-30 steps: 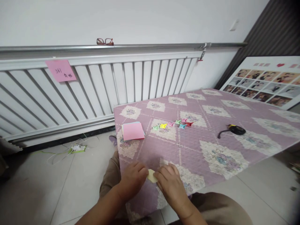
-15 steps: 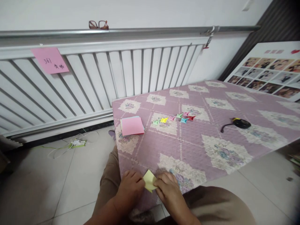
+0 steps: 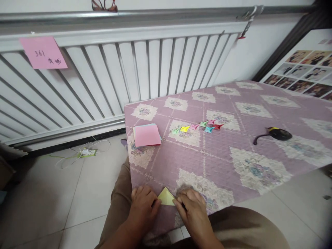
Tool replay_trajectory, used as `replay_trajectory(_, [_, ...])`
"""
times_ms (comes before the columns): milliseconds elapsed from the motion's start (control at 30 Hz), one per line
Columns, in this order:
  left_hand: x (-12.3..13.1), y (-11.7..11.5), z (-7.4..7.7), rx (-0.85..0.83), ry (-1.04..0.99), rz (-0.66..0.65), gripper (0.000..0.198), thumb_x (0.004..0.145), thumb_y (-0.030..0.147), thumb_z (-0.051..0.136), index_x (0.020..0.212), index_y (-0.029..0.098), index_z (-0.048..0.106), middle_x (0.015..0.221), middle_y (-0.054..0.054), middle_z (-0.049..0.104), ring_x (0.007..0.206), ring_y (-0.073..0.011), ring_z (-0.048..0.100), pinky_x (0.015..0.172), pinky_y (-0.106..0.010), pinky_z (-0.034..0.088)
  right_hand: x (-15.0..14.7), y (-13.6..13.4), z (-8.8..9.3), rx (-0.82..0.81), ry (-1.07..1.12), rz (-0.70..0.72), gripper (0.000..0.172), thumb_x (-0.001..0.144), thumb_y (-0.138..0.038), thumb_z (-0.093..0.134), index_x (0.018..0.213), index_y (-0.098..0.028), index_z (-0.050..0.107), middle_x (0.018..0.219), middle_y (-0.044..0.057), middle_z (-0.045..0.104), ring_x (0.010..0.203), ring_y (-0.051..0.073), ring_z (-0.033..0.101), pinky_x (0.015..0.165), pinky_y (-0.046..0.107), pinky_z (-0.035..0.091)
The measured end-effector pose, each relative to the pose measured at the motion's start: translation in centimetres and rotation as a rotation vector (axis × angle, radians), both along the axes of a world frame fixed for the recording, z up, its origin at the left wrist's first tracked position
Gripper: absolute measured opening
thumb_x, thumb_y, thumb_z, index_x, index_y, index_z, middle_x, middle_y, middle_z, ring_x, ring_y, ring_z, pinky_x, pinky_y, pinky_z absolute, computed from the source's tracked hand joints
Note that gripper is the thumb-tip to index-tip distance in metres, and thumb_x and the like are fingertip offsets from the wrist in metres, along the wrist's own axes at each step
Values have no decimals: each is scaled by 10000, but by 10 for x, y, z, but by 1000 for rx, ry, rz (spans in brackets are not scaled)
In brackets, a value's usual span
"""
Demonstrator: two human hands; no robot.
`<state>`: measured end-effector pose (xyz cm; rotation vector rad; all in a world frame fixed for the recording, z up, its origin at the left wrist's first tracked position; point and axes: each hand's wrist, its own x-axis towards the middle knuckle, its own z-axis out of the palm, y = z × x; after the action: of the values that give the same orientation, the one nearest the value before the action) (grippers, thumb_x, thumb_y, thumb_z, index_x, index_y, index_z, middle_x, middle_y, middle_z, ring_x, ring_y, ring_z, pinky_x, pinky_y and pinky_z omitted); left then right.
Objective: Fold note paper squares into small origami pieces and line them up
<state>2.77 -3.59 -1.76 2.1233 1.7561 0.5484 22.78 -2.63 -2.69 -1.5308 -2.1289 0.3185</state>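
A small yellow paper (image 3: 166,197), folded to a triangle, lies flat at the near edge of the pink quilted table (image 3: 228,152). My left hand (image 3: 143,206) presses its left corner with curled fingers. My right hand (image 3: 194,211) pinches and holds down its right corner. A stack of coloured paper squares (image 3: 146,135), pink on top, sits further back on the left. A row of several small folded paper shapes (image 3: 197,127) in green, yellow, pink, blue and red lies in the middle of the table.
A black and yellow tape measure (image 3: 277,134) lies on the right of the table. Behind stands a white radiator (image 3: 109,72) with a pink note (image 3: 43,52) and glasses (image 3: 103,5) on top. A photo board (image 3: 303,65) leans at the right. Cord and a tag (image 3: 85,152) lie on the tiled floor.
The yellow paper, lifted slightly between my fingers half a second ago, now lies flat under both hands. The view has tilted downward and closer to the table.
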Motion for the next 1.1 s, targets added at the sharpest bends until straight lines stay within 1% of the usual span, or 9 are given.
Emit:
replay_trajectory(200, [3, 6, 0, -9, 57, 4, 187, 845, 273, 533, 673, 208, 568, 769, -18, 581, 794, -218, 480, 770, -410, 312, -4, 0, -2, 11, -8, -61, 231, 886, -316, 522, 673, -228, 539, 766, 16, 559, 801, 205, 487, 774, 360, 321])
replay_trajectory(367, [4, 9, -2, -29, 93, 12, 179, 833, 271, 548, 666, 211, 571, 765, -14, 581, 801, -225, 487, 788, -425, 309, -6, 0, -2, 17, -37, -86, 254, 889, -332, 516, 657, -229, 532, 742, 17, 548, 785, 208, 481, 753, 354, 319])
replay_trajectory(633, [3, 14, 6, -101, 147, -18, 182, 834, 270, 559, 666, 207, 589, 782, -14, 601, 827, -231, 514, 818, -439, 319, -8, 1, -4, 18, -54, -117, 264, 864, -331, 562, 625, -227, 522, 715, 15, 547, 766, 213, 470, 747, 360, 319])
replay_trajectory(933, [3, 21, 12, -158, 252, -72, 165, 830, 296, 578, 700, 204, 619, 818, -26, 625, 834, -245, 534, 788, -427, 347, -8, 2, -3, 14, -78, -128, 247, 839, -327, 598, 622, -232, 526, 713, 3, 554, 768, 209, 487, 757, 351, 324])
replay_trajectory(1100, [1, 21, 12, -153, 231, -77, 120, 832, 284, 591, 748, 201, 609, 822, -18, 622, 832, -234, 533, 799, -411, 343, -7, 1, -5, 53, -63, -127, 277, 849, -355, 582, 615, -226, 507, 692, 0, 541, 740, 196, 484, 738, 339, 320])
